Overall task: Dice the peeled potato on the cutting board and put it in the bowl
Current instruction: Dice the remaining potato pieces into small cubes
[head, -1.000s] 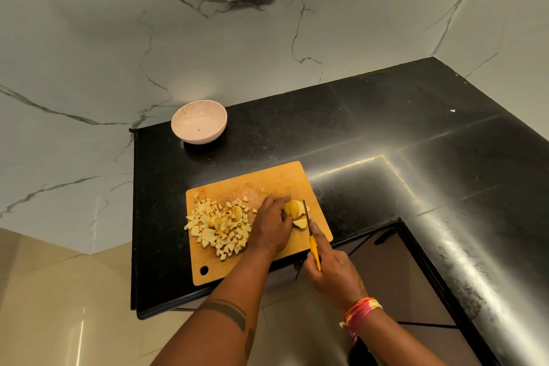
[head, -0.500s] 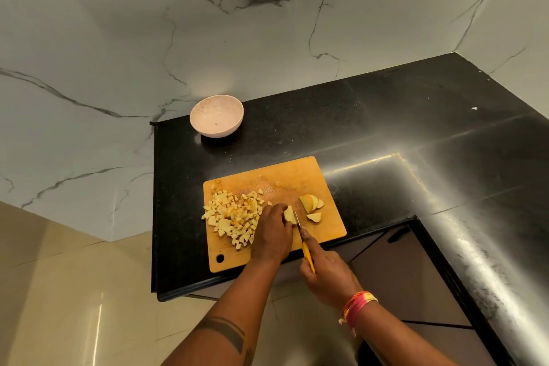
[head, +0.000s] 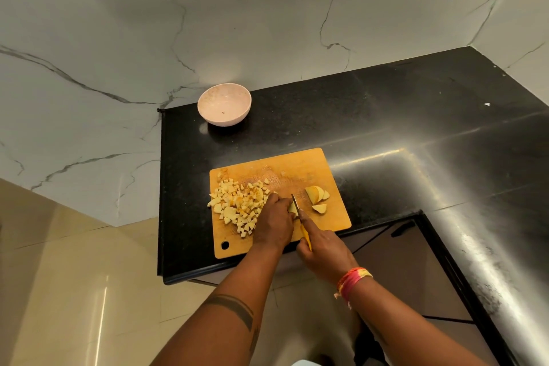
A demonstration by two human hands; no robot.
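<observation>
We have our left hand (head: 274, 224) curled down over a small potato piece (head: 292, 208), pinning it to the cutting board (head: 300, 168). Our right hand (head: 322, 249) is wrapped around the yellow handle of the knife (head: 298, 214), its forefinger laid along the top, and the blade stands just beside the left fingertips, right against the held piece.

To the left of our left hand lies the heap of diced potato (head: 237, 206), spread over that end of the board. Just beyond and to the right of the blade sit the remaining wedges (head: 316, 194), a few uncut pieces lying close together. The bowl (head: 224, 104) waits well beyond our hands on the black tabletop (head: 386, 116); we see no dice in it.

We judge the potato flesh firm but wet, so the small piece can skid under the blade; it wants holding from above with the fingertips tucked back and the flat cut face down on the board. The dice are light and loose, and will scatter if pinched, so we would gather them between a cupped hand and the flat of the knife, or bring the bowl up beside the board's edge and sweep them in.
</observation>
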